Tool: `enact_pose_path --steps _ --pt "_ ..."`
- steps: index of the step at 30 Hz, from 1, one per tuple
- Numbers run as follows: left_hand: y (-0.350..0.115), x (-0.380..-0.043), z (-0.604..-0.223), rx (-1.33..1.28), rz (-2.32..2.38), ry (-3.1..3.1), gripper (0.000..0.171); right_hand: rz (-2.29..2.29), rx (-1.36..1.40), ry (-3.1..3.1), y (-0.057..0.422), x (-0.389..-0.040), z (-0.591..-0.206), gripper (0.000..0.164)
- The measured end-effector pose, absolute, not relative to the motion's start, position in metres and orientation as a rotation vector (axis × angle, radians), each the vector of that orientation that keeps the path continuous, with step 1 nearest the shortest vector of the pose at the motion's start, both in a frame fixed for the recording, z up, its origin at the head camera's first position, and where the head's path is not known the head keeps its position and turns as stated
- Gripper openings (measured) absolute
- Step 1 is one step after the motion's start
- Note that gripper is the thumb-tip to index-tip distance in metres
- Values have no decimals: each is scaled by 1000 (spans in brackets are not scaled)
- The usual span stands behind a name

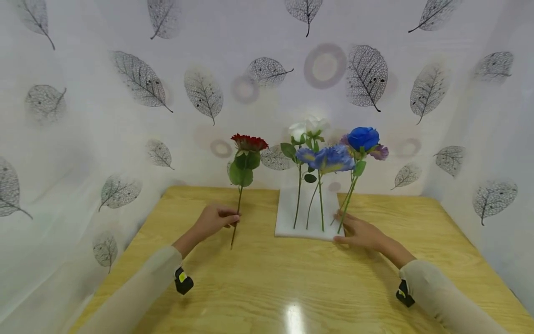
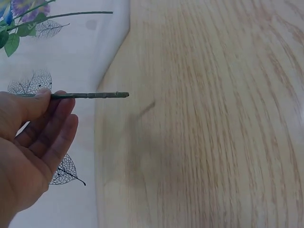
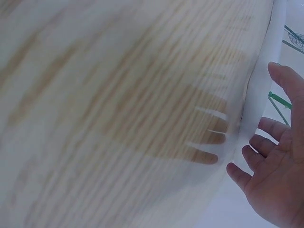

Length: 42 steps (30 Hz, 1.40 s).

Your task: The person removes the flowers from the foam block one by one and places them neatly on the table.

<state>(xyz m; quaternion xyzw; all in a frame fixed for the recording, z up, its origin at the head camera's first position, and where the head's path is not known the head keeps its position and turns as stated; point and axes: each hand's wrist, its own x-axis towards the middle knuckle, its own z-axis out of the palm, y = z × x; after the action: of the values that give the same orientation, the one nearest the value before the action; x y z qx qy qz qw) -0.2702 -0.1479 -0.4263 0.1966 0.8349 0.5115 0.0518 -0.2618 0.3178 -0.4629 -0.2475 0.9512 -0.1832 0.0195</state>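
Note:
My left hand (image 1: 214, 219) pinches the stem of a red artificial flower (image 1: 249, 142) between thumb and fingers, left of a white foam board (image 1: 288, 218). The flower is nearly upright, bloom on top; in the left wrist view the bare lower end of its stem (image 2: 107, 95) sticks out past the fingers. On the board stand white flowers (image 1: 315, 125), a blue-and-yellow flower (image 1: 329, 159), a blue rose (image 1: 363, 138) and a purple flower (image 1: 379, 152). At the board's right edge is my right hand (image 1: 360, 233), its fingers loosely spread; whether they touch the board is unclear.
The board lies towards the back of a wood-grain table (image 1: 242, 283). Behind and beside the table hangs a pale sheet (image 1: 258, 28) with a leaf print. Each wrist carries a small black device, such as the left one (image 1: 183, 282).

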Motion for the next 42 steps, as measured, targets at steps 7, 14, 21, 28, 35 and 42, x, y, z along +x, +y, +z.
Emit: enact_pose_path --steps 7,14,21,28,35,42 --pt "-152 -267 -432 555 1507 2475 26 -564 -754 2950 319 -263 -465 83" --pt "-151 -256 -424 387 1520 2345 25 -579 -766 2928 321 -263 -465 82" --pt "-153 -265 -442 265 1511 2274 25 -556 -767 2931 320 -262 -463 83" --pt "-150 -261 -445 186 1497 2275 23 -544 -754 2926 319 -262 -462 82" --pt "-149 -258 -452 129 1507 2247 23 -539 -741 2919 318 -261 -463 81" --pt "-146 -256 -453 104 1501 2258 22 -556 -752 2925 318 -260 -460 81"
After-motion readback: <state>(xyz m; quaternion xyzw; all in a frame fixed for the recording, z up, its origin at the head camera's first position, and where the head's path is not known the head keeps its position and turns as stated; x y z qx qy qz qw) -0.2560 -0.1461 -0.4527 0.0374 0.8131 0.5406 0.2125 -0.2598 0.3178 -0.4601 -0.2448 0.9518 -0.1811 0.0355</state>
